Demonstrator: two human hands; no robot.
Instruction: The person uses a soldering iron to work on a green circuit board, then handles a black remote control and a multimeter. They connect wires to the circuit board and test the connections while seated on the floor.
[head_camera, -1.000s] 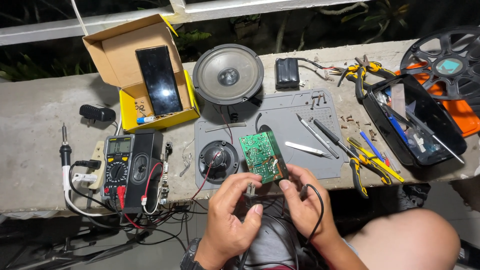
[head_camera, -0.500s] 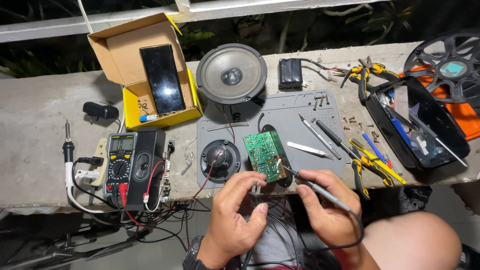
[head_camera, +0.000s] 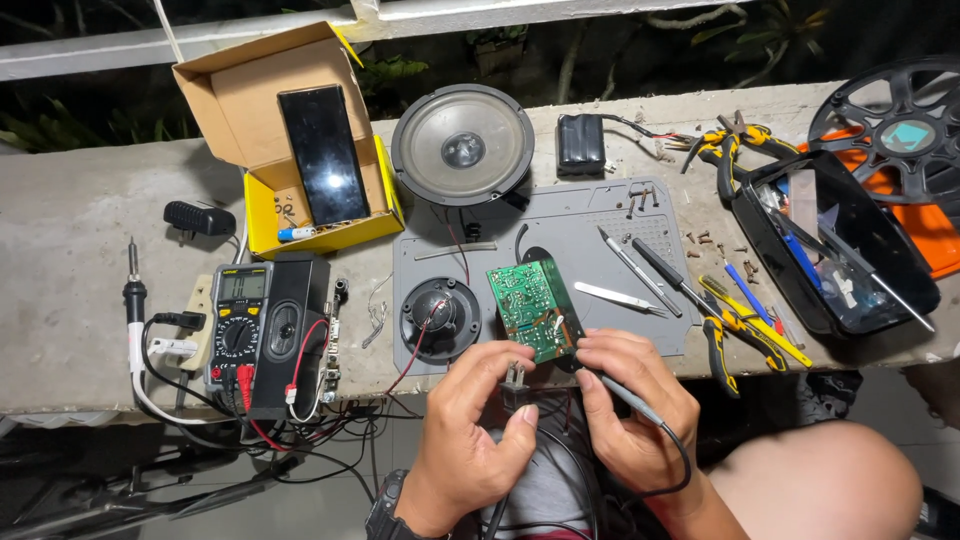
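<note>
We are working at a rough concrete counter (head_camera: 70, 230) outdoors, dark foliage lying beyond its far edge. A grey mat (head_camera: 590, 215) is carrying a green board (head_camera: 528, 308), a small speaker (head_camera: 440, 318) and tweezers (head_camera: 615, 296). Our left hand (head_camera: 475, 425) is pinching a black plug (head_camera: 515, 383) in its grip at the near edge; our right hand (head_camera: 630, 405) is gripping a probe (head_camera: 640, 400) beside the board's near corner. The probe tip is hidden behind our fingers. A meter (head_camera: 238, 325) is sitting far left, wires tangling below.
</note>
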